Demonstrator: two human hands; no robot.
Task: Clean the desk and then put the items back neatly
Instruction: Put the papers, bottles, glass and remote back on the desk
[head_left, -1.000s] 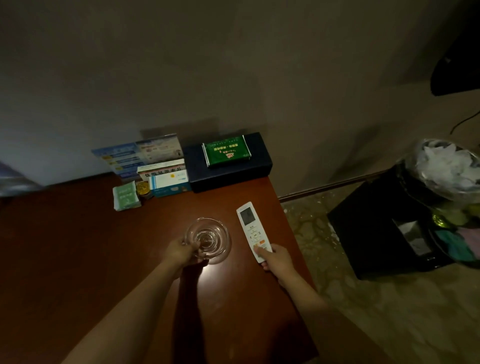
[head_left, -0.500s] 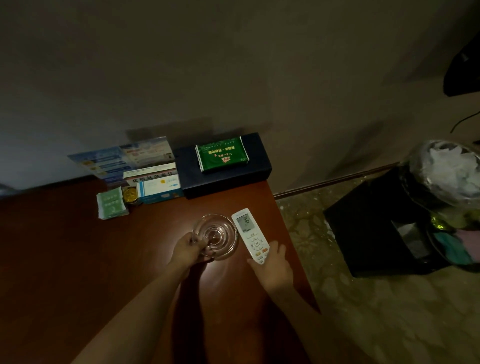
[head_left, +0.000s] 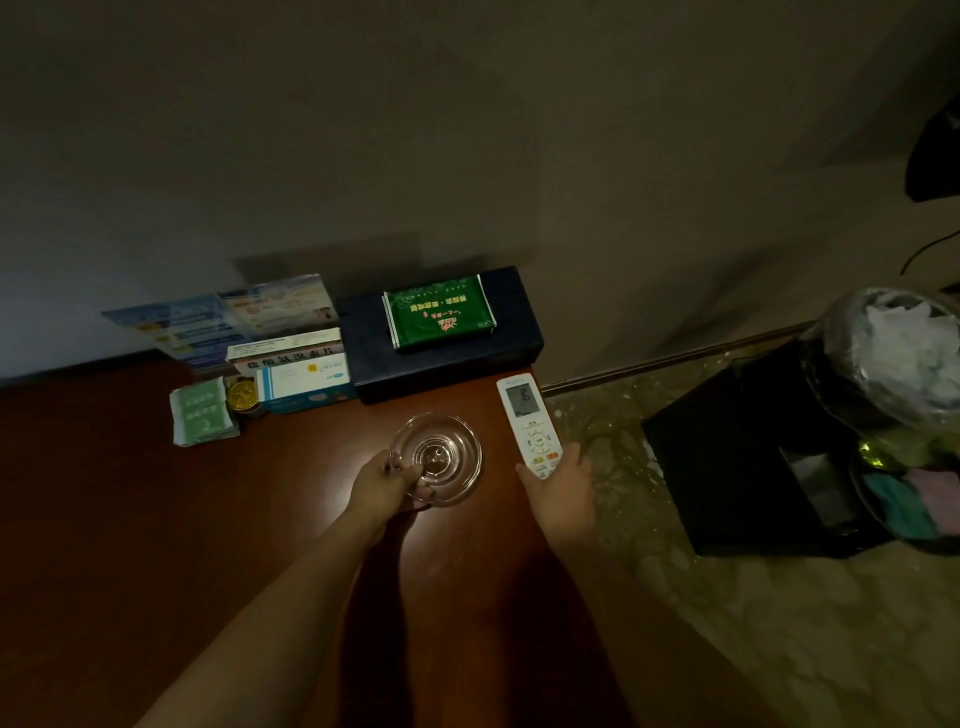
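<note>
left hand (head_left: 382, 488) pinching round clear glass ashtray (head_left: 439, 457) rim, right hand (head_left: 558, 480) gripping white rectangular remote (head_left: 530, 423), reddish-brown wooden desk (head_left: 130, 519)

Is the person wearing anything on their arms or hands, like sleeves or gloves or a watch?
No. Both forearms are bare as far as the picture shows, with no sleeves in sight. The left hand and the right hand have no gloves, and no watch, bracelet or ring shows. The light is dim, so tiny things could be missed.

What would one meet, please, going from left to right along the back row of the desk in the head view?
Green packet → gold tin → white and blue medicine box → dark box bearing the green tissue pack.
</note>
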